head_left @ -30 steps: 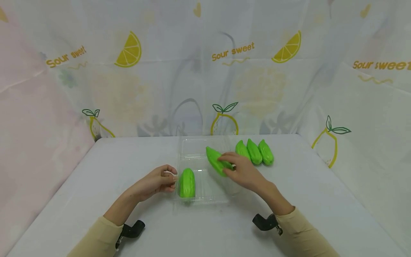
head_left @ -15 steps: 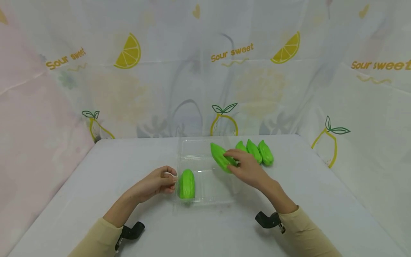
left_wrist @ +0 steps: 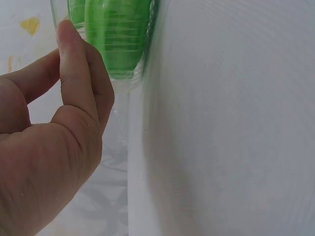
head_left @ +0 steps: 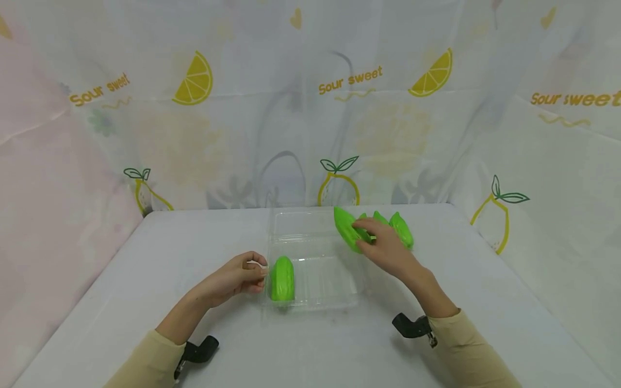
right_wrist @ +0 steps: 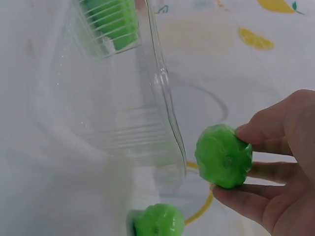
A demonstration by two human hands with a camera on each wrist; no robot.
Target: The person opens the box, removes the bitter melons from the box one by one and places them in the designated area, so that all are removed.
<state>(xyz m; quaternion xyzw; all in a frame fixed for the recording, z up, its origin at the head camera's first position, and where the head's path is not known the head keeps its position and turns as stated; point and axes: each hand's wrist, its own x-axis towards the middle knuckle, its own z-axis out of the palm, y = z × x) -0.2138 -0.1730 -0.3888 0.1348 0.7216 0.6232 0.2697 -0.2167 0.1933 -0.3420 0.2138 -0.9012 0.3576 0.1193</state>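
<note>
A clear plastic clamshell box [head_left: 327, 277] lies with its lid [head_left: 301, 222] folded back. One ridged green bitter melon [head_left: 283, 280] rests inside at the left end. My left hand [head_left: 240, 277] pinches the box's left rim between thumb and fingers, beside that melon. My right hand [head_left: 390, 248] grips a second bitter melon [head_left: 345, 227], raised above the box's far right part, tip pointing away. In the right wrist view, the blunt end of the held melon [right_wrist: 224, 156] sits between thumb and fingers, apart from the box wall [right_wrist: 165, 93].
Bitter melons stand in a row at the back right; the rightmost melon [head_left: 402, 230] shows best, the others partly hidden behind the right hand. A white cloth covers the table [head_left: 310, 350]. Lemon-printed fabric [head_left: 262, 124] hangs behind and at both sides.
My right hand has moved right and away from me, carrying its bitter melon from over the box's middle toward the row. The left hand and the box have stayed put.
</note>
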